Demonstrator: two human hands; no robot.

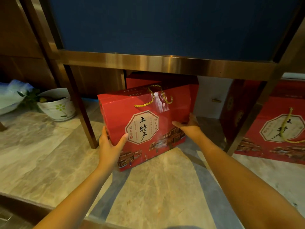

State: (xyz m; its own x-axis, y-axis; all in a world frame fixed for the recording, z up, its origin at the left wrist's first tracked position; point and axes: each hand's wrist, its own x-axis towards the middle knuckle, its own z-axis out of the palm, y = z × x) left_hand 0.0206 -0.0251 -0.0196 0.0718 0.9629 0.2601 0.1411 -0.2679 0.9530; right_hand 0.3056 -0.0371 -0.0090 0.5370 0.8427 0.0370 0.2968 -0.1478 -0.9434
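Note:
A red gift box with gold rope handles and an octagonal label stands tilted on the marble floor, partly under a brass-framed shelf. My left hand grips its lower left corner, thumb across the front face and fingers behind the edge. My right hand holds its right edge, thumb on the front and fingers wrapped round the side. Behind it, under the shelf, another red box shows in part.
The brass shelf rail hangs low over the box, with legs left and right. A second red box stands at right. A white flower pot and a plastic bag sit at left.

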